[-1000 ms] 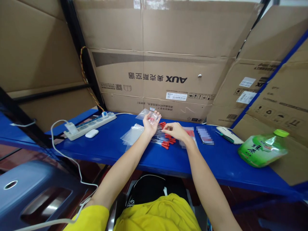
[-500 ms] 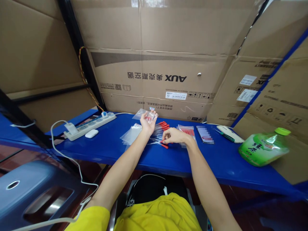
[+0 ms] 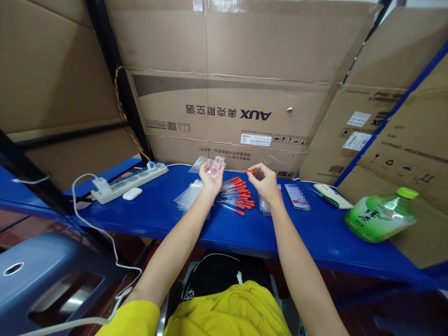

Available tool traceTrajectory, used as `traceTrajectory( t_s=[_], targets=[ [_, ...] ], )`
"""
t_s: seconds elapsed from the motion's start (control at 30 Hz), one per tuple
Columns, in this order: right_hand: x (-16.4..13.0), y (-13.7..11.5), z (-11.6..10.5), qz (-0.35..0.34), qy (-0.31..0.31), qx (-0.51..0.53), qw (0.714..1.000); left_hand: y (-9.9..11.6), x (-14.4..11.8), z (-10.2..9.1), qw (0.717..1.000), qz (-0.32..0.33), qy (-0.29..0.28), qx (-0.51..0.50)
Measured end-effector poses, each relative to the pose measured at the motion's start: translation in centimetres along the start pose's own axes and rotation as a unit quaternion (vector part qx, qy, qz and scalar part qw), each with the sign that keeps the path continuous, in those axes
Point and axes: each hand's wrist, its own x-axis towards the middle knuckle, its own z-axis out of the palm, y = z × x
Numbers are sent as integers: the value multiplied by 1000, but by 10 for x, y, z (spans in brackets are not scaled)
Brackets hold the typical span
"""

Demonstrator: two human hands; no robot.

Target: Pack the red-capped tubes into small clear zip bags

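My left hand (image 3: 212, 178), palm up, holds a clear plastic bag (image 3: 198, 165) with red ends showing inside it. Between the fingertips of my right hand (image 3: 265, 181) is a thin clear dropper (image 3: 238, 171), gripped by its red bulb. It lies nearly level, its tip pointing at the bag; whether the tip is inside the bag I cannot tell. Below my hands, a fan of several red-bulbed droppers (image 3: 241, 192) lies on the blue table. A stack of flat clear bags (image 3: 191, 196) is beside them, partly behind my left forearm. Under my right wrist lies a bag with red contents (image 3: 265, 205).
A phone (image 3: 297, 196) lies to the right, then a white flat item with a green-handled tool (image 3: 326, 198) and a green drink bottle (image 3: 381, 217). A power strip (image 3: 133, 183) and a white case (image 3: 132, 193) are at left. Cardboard (image 3: 227, 93) walls the back.
My right hand has lifted a dropper from the fan and carried it up and away, level with the bag. My left hand has shifted slightly left with the bag.
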Motion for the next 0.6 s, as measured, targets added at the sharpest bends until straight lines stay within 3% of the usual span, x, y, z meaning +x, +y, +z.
traceTrajectory(
  t_s=[0.13, 0.27, 0.43, 0.6],
  targets=[
    [-3, 3, 10, -13, 10, -51, 999, -11, -7, 1, 999, -44, -13, 10],
    [-4, 6, 19, -14, -37, -127, 991, -23, -17, 2, 995, -81, -29, 41],
    [-5, 4, 25, -38, -108, -153, 982, -31, -22, 1, 993, -92, -37, 64],
    [-8, 3, 29, -55, -109, -160, 980, -32, -21, -1, 991, -93, -60, 79]
  ],
)
